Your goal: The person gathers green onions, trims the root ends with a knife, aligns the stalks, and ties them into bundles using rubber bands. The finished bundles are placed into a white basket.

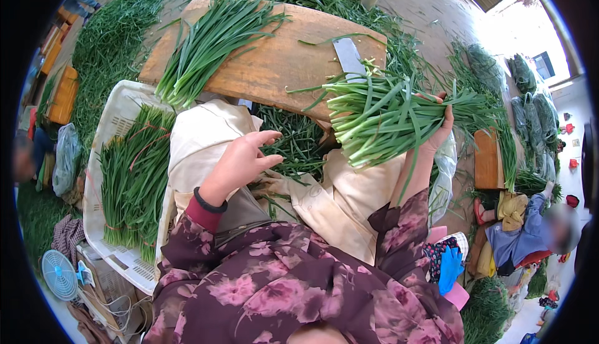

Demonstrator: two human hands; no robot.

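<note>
My right hand (442, 119) is closed around a thick bunch of garlic chives (383, 114), their pale stem ends pointing left. My left hand (252, 156) hangs over my left knee with fingers apart and nothing in it. Across in front of me stands a wooden bench (262, 67). A loose pile of garlic chives (210, 44) lies on its left part. On its right part rests a cleaver (348, 56), partly covered by stems from the held bunch. A few loose leaves lie around the blade.
Left of me a white plastic crate (100, 133) holds chive bundles (135, 185) tied with reddish bands. Chive litter (112, 44) covers floor beyond the bench. A small fan (60, 273) stands at lower left. Another person (514, 231) sits at right beside a wooden board (486, 159). Bagged greens (533, 114) lie behind.
</note>
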